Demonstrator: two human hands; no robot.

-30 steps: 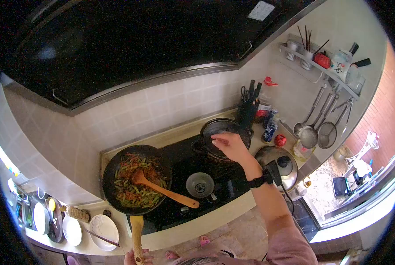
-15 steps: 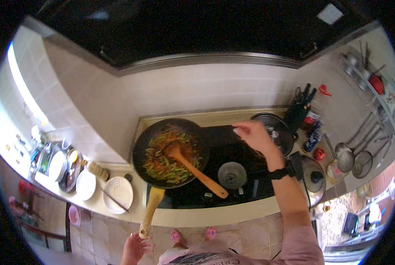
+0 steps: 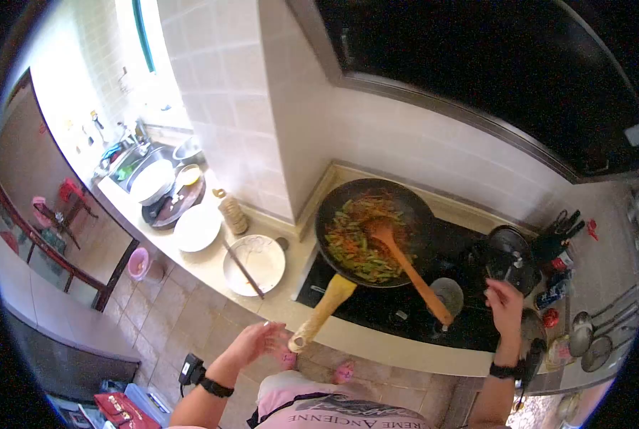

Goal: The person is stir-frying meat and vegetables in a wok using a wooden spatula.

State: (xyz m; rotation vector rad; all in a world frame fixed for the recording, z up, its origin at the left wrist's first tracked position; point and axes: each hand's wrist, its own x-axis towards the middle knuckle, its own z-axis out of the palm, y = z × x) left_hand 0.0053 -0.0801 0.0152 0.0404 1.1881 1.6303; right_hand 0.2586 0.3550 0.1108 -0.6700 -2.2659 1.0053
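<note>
A black wok (image 3: 419,207) holds chopped green and orange vegetables (image 3: 369,236). It sits at the left of the black stove (image 3: 469,314), its pale wooden handle (image 3: 323,311) pointing toward my body. In the wok rests a wooden spatula (image 3: 423,286), its handle hanging over the rim. My left hand (image 3: 260,340) is just left of the handle's end, fingers spread and holding nothing. Over the right part of the stove is my right hand (image 3: 504,300), near a small round grey piece (image 3: 446,294); its fingers are curled, and whether they hold anything is unclear.
Left of the stove, a white bowl (image 3: 273,261) with chopsticks across it, a white plate (image 3: 197,228) and a bottle (image 3: 233,212) stand on the counter. Farther left is a sink (image 3: 163,154). A lidded black pot (image 3: 509,250), knife block (image 3: 548,247) and hanging ladles (image 3: 582,336) are at right.
The view has turned toward the left, showing more of the counter and sink. My left hand has moved off the wok handle's end and opened. My right hand has drawn back toward my body.
</note>
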